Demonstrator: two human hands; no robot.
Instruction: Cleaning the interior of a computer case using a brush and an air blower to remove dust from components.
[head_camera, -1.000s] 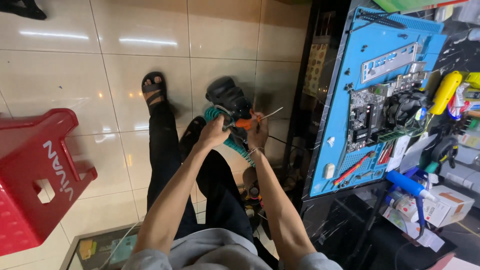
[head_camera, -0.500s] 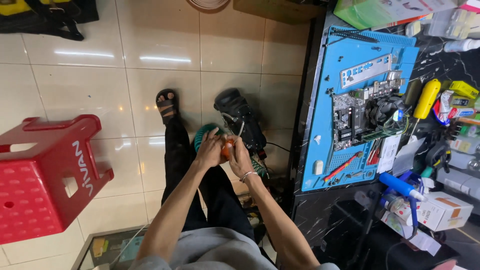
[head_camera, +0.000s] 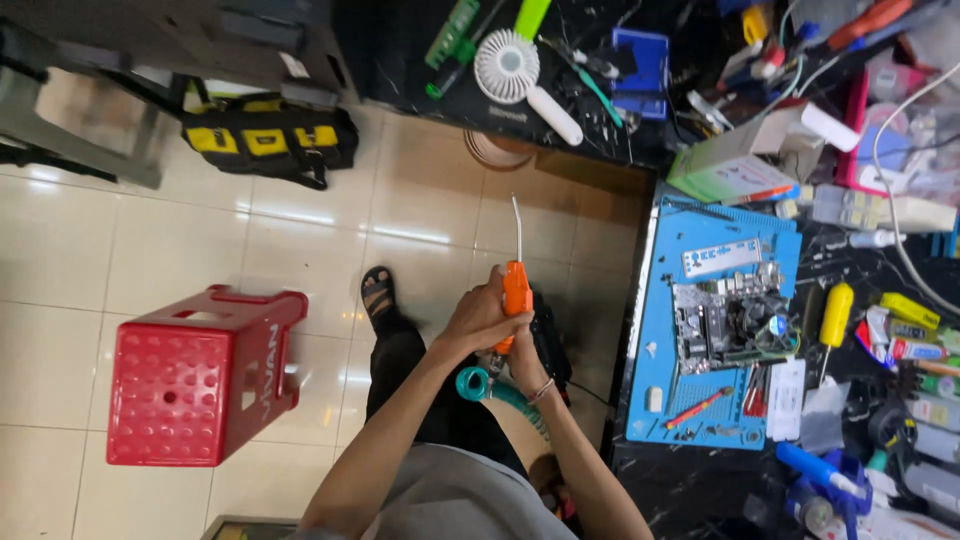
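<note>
Left hand (head_camera: 478, 318) wrapping its grip tight around the orange blow gun (head_camera: 516, 292); right hand (head_camera: 520, 362) gripping closed under it by the teal coiled hose (head_camera: 488, 388).

— How many stools on the floor?
— One red stool (head_camera: 200, 375), at nine o'clock.
— Bags?
— One black and yellow bag (head_camera: 268, 140), at eleven o'clock.
— Hands?
— Two: left hand (head_camera: 483, 315) and right hand (head_camera: 522, 362), both closed around one orange tool (head_camera: 516, 295) at the centre.
— On the counter?
— One blue mat (head_camera: 668, 330) at three o'clock, carrying one circuit board (head_camera: 728, 320) and one red screwdriver (head_camera: 697, 407). One white fan (head_camera: 507, 66) at twelve o'clock. One yellow-handled tool (head_camera: 835, 314) beside the mat.
</note>
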